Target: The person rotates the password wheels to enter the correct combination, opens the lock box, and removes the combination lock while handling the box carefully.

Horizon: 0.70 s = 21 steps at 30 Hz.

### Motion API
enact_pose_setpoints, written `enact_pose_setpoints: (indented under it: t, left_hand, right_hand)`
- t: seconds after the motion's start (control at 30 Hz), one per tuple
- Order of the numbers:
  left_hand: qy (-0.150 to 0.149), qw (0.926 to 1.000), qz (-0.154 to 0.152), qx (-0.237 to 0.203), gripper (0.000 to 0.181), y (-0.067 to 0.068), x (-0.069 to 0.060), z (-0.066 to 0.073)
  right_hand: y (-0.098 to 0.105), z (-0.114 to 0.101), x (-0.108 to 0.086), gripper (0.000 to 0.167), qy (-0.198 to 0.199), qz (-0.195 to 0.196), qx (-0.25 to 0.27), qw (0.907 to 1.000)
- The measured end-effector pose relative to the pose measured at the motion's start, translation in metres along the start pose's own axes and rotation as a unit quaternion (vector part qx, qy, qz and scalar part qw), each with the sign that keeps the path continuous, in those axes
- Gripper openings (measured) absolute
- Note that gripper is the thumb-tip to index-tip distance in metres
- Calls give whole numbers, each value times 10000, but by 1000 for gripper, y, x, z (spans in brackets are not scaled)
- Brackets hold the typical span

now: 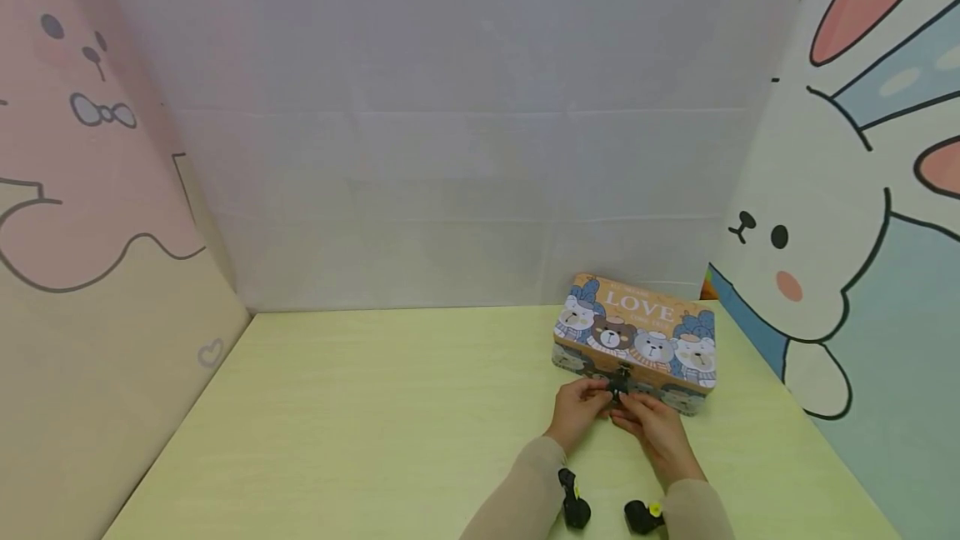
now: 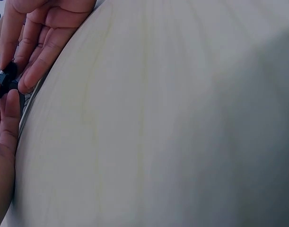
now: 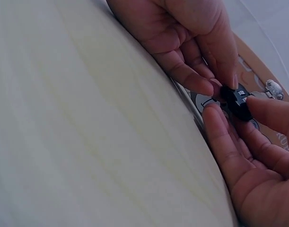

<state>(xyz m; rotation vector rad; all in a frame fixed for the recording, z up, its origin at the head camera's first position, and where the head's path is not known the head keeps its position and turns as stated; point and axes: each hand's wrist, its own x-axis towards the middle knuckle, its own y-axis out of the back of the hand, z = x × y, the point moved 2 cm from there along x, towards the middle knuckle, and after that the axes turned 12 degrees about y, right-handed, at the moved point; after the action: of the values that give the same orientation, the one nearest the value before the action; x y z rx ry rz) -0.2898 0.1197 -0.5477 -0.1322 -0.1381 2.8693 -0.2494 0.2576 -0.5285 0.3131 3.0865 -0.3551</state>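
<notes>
Right wrist view: a small, compact black piece [image 3: 238,107] is held in a shared grip, its sides pinched by the fingertips of the left hand [image 1: 579,409] and of the right hand [image 1: 660,432]. The hands are angled toward each other, with the lower fingers curled loosely beneath. Both forearms are extended forward, covered by plain beige sleeves [image 1: 513,492]. The piece is held just in front of a box [image 1: 647,319], close to its silvery, shiny clasp [image 3: 274,89]; whether the two are touching cannot be told. The box is rectangular with rounded corners, its smooth orange lid printed with bears and the word LOVE, and it is set at a slant near the far right of the table [image 1: 360,407]. The table is surfaced in pale yellow-green with faint grain. Behind it, a creased white sheet [image 1: 450,123] is hung, flanked by panels printed with cartoon animals.
</notes>
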Motion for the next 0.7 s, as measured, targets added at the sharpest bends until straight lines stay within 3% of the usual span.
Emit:
enact_pose_setpoints:
  t: [0.37, 0.6, 0.7]
  left_hand:
    - [19, 10000, -18, -44, 21, 0, 0, -1]
    - [97, 9999, -37, -107, 20, 0, 6, -6]
    - [79, 9999, -46, -104, 20, 0, 7, -8]
  right_hand:
    - [1, -2, -1, 20, -53, -16, 111, 9999]
    - [-1, -2, -1, 47, -75, -96, 59, 9999]
    - [-1, -3, -2, 47, -55, -132, 29, 9999]
